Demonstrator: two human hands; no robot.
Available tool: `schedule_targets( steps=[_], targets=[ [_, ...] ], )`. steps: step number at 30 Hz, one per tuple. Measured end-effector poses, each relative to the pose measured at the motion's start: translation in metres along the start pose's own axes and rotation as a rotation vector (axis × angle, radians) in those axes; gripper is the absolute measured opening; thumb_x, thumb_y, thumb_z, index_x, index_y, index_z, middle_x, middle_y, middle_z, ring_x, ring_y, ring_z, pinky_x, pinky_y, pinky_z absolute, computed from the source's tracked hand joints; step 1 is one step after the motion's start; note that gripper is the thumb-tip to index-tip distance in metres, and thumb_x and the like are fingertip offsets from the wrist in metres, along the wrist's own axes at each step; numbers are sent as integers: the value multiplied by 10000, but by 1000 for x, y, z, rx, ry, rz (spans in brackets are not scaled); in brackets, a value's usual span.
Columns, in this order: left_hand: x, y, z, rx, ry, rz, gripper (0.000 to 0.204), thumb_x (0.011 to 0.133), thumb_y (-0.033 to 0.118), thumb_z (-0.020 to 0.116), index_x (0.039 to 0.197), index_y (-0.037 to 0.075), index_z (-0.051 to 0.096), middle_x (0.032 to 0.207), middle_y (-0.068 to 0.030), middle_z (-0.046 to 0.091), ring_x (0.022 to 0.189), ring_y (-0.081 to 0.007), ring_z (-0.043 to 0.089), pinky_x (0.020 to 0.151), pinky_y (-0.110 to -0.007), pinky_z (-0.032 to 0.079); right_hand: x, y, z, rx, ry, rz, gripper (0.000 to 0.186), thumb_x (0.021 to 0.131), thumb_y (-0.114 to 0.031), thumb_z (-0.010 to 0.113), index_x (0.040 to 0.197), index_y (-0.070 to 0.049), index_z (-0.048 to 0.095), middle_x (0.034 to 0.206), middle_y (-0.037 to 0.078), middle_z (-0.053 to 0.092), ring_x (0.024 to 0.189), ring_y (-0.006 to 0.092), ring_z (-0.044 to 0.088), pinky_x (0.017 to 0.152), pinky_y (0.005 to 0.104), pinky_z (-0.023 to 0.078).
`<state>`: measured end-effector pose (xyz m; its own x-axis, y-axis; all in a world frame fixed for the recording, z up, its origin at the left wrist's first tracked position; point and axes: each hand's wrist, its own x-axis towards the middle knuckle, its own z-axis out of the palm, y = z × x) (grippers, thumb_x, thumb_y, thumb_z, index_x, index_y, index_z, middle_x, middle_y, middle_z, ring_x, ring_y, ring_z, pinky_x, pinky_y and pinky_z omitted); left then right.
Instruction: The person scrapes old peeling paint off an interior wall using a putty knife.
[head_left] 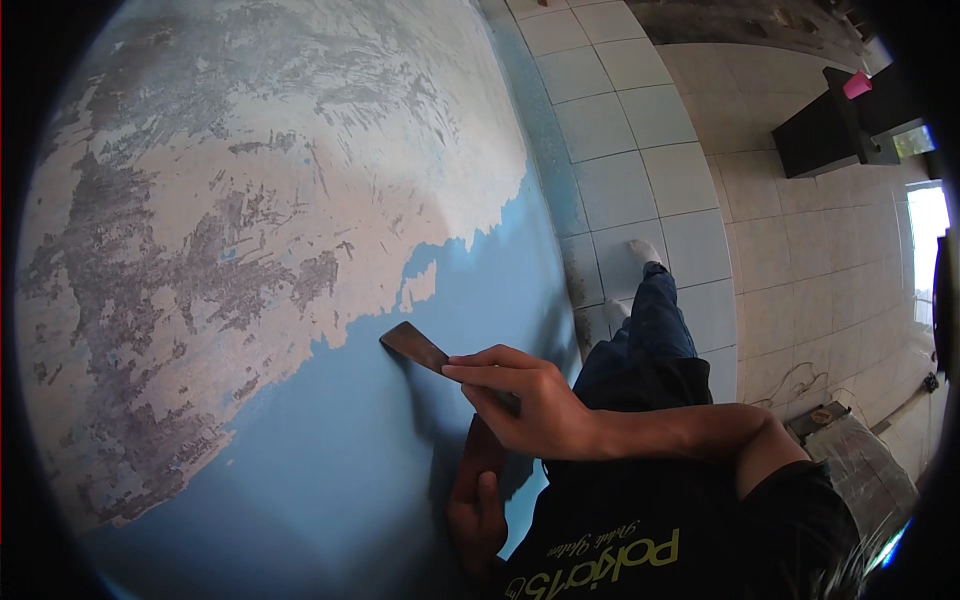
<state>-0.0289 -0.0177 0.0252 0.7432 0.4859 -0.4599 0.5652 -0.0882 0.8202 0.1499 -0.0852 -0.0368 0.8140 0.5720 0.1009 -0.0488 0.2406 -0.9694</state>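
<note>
My right hand (pixel 540 408) is closed around a putty knife, index finger stretched along it. The knife's flat metal blade (pixel 415 346) points up and left, its end at or close to the blue painted part of the wall (pixel 350 420), just below the ragged edge of the whitish, scraped part (pixel 300 230). Whether the blade touches cannot be told. Below it, in shadow, my left hand (pixel 478 520) grips a flat reddish-brown piece (pixel 482 455), thumb laid across it; my right hand partly covers its upper end.
Pale tiles (pixel 610 110) run along the foot of the wall, where my feet (pixel 643 252) stand. Farther right are a dark table-like piece (pixel 820 130) with a pink cup (pixel 857 85) on it, a greyish sheet-like thing (pixel 855 460) and a thin cable (pixel 800 385) on the floor.
</note>
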Motion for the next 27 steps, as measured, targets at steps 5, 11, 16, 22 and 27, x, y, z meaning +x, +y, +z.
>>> schedule_targets(
  steps=[5,11,16,22,27],
  targets=[
    [0,-1,3,-67,-3,-11,493,1076,156,422,1486,-113,375,1511,-231,461,1401,-301,454,1179,-410,329,14,0,-4,1,13,6,273,919,24,655,1187,9,703,1115,199,699,946,315,728,807,351,597],
    [1,0,5,-99,38,17,422,1069,144,418,1425,-73,486,1389,-182,589,1314,-248,533,1104,-350,386,5,-2,-4,37,-40,88,271,924,18,656,1190,9,702,1140,192,693,954,311,727,810,348,598],
    [1,1,4,-100,4,25,479,1079,164,422,1476,-103,398,1490,-216,489,1388,-292,468,1174,-399,329,2,5,-4,-5,-23,6,298,941,28,642,1230,-19,699,1136,161,697,929,228,715,754,304,580],
    [-4,2,0,-29,59,-29,413,1069,163,443,1410,-60,508,1388,-170,599,1300,-234,547,1097,-350,396,18,3,-9,-17,-18,83,270,924,16,661,1191,6,701,1104,190,701,930,291,731,778,334,601],
    [-6,-1,2,-1,83,-69,395,1060,153,448,1387,-49,539,1356,-170,623,1285,-235,558,1094,-349,399,15,9,-6,-27,-5,-11,290,937,26,652,1220,-12,703,1122,178,700,912,224,721,725,302,584]
  ],
)
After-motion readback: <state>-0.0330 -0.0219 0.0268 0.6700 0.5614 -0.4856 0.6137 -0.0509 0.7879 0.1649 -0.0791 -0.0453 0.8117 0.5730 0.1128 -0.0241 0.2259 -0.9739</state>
